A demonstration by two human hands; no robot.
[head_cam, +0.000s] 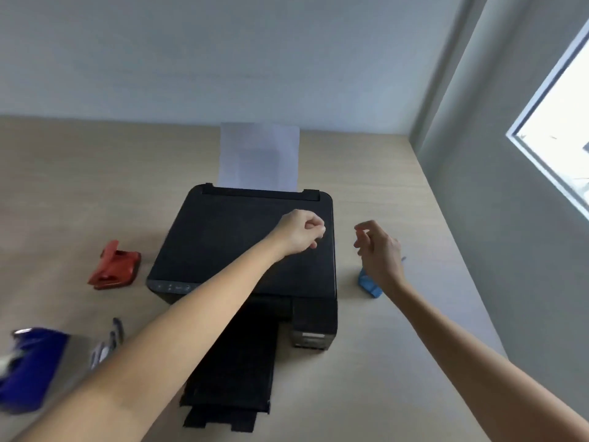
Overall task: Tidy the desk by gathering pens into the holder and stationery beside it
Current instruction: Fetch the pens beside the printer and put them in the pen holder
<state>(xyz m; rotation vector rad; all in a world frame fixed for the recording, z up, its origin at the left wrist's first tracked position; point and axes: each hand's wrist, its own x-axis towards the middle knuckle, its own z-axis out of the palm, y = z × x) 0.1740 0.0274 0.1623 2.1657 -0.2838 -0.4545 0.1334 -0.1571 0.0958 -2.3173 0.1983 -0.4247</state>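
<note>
1. The left hand [299,231] reaches forward over the printer [245,247], forearm bare and stretched diagonally, fingers curled into a loose fist, thumb against the forefinger. Whether it pinches anything is too blurred to tell.
2. The right hand [379,250] is raised off the printer's right edge, wrist bent, fingers half-curled and parted, nothing in it.
3. Just under and behind that palm a small blue item [368,283], partly hidden by the wrist, stands on the desk [398,362]; its kind cannot be told.
4. Well left of the left fist, past the printer, lies a red hole punch [114,266], glossy and wedge-shaped.
5. Nearer the body, below the left forearm, pens [110,339] lie blurred on the desk beside a deep-blue, shiny object [28,368].
6. The printer is matte black, boxy with rounded corners, its tray extended toward the body; white paper [259,154] stands in its rear feed beyond the fist.
7. The desk is pale wood-grain laminate.
</note>
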